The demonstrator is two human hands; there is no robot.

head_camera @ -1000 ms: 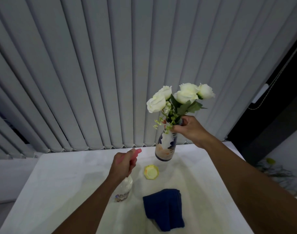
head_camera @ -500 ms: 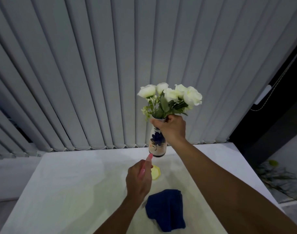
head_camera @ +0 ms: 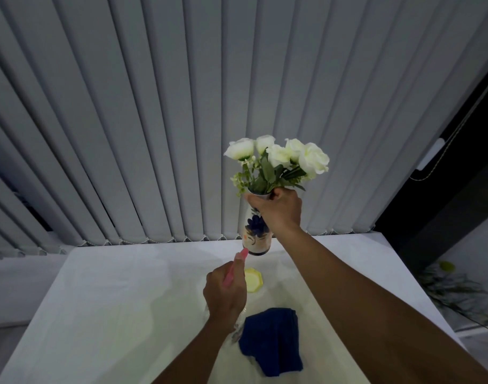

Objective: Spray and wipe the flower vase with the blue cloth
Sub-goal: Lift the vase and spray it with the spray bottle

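Vase [head_camera: 256, 236] w/ blue floral pattern, held up above the far part of the white table [head_camera: 120, 306], upright or nearly so. Right hand [head_camera: 279, 210] wraps its neck just under the rim; white roses [head_camera: 278, 155] and green leaves stick out above the fingers. Left hand [head_camera: 226, 293] closed around a spray bottle [head_camera: 231, 273]; pink nozzle points at vase base, tip just beside it, contact unclear. Bottle body mostly hidden under the hand, looks clear. Blue cloth [head_camera: 273, 342] lies crumpled on table near front, just right of left wrist, untouched. Small yellow lid [head_camera: 254, 284] on table btwn cloth and vase. Grey vertical blinds [head_camera: 154, 120] behind.
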